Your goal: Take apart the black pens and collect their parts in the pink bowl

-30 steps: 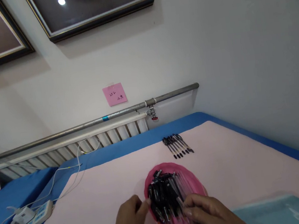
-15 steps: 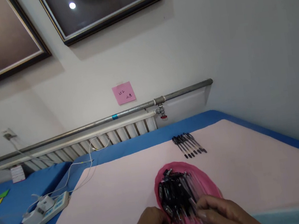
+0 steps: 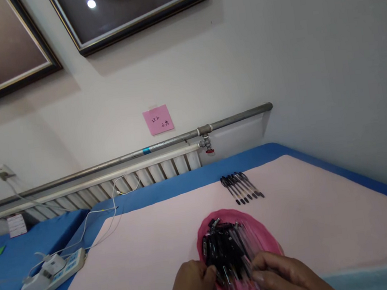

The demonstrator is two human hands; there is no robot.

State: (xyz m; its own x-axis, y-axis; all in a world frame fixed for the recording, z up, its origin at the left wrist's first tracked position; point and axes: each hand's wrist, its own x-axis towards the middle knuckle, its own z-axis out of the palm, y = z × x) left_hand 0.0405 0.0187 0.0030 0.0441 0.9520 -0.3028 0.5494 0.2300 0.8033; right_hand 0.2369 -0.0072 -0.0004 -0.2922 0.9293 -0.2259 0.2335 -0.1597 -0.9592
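Note:
A pink scalloped basket (image 3: 272,239) sits low in the view, tilted toward me. Inside it are several black pen caps (image 3: 221,250) on the left and clear pen barrels (image 3: 251,239), blurred, on the right. My left hand (image 3: 192,285) is closed at the basket's lower left rim, its thumb over the edge. At the lower right, my right hand (image 3: 289,275) pinches what looks like a clear pen, partly hidden by the fingers. Beyond the basket, several black-capped pens (image 3: 242,188) lie side by side in a slanted row.
Pink sheet (image 3: 150,250) covers much of the blue table (image 3: 170,186). A white power strip (image 3: 68,275) with plugs and cords lies at the left. Behind stand a radiator (image 3: 157,171) and pipe (image 3: 124,160) along the wall. Light blue material (image 3: 382,277) edges the near right.
The whole scene has shifted slightly left as the camera turned. My left thumb now shows over the basket's rim. My right hand stays at the clear barrels.

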